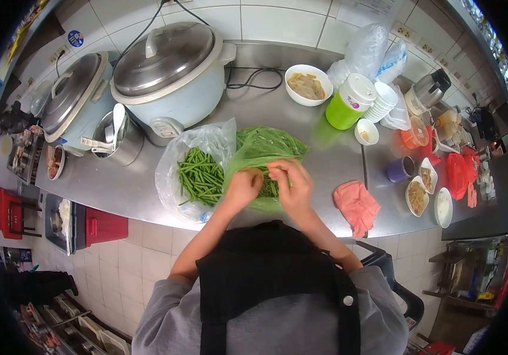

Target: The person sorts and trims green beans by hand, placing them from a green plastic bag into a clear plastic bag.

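A clear plastic bag point(165, 171) filled with cut green beans point(199, 179) lies on the counter to the left of my hands. Right beside it is an open green plastic bag point(260, 157) with more green vegetables inside, probably long beans. My left hand point(247, 183) is closed at this bag's mouth, its fingers curled inward. Close by on the right, my right hand point(292, 184) is over the same bag with thumb and fingers pinched together. What either hand pinches is too small or hidden to make out.
Two large rice cookers point(165, 65) and a metal pot point(125, 139) with utensils stand at the left. A white bowl of food point(308, 86), a green jug point(346, 106), a pink cloth point(356, 207) and small dishes point(417, 198) are to the right on the steel counter point(325, 160).
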`<action>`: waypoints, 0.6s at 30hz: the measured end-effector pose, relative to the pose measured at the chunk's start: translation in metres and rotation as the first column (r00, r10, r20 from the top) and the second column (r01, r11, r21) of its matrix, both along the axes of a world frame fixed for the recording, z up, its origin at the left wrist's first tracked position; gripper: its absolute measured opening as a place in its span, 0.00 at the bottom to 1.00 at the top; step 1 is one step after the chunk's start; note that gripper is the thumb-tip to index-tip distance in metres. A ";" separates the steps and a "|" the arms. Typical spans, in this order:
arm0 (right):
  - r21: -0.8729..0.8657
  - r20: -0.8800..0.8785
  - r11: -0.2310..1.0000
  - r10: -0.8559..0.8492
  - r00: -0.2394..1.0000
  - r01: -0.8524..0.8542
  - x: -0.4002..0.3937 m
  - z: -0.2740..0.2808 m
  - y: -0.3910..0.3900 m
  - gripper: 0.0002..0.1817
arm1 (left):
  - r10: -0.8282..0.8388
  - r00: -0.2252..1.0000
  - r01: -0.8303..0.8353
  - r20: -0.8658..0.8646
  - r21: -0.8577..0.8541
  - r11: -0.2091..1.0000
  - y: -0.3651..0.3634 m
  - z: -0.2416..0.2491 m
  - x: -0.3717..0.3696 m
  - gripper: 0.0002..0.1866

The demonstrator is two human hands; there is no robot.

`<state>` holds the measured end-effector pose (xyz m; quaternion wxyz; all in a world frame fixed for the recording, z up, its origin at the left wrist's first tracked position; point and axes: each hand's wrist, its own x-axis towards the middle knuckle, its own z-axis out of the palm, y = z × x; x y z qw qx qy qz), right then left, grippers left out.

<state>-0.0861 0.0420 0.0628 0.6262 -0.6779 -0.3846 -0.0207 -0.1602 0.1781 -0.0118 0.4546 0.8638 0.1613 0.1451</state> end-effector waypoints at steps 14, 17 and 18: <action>-0.863 -0.058 0.433 0.427 0.902 -0.261 0.024 -0.023 0.002 0.17 | -0.067 0.956 0.176 -0.286 0.375 0.910 0.017 -0.062 0.024 0.10; -0.807 0.141 0.590 0.233 0.962 -0.025 0.029 -0.075 -0.006 0.15 | -0.060 0.998 0.044 0.017 0.494 0.869 0.015 -0.051 0.024 0.09; -0.692 0.257 0.720 0.175 0.951 0.054 0.030 -0.092 -0.007 0.13 | -0.060 0.998 0.044 0.016 0.494 0.868 0.013 -0.045 0.022 0.09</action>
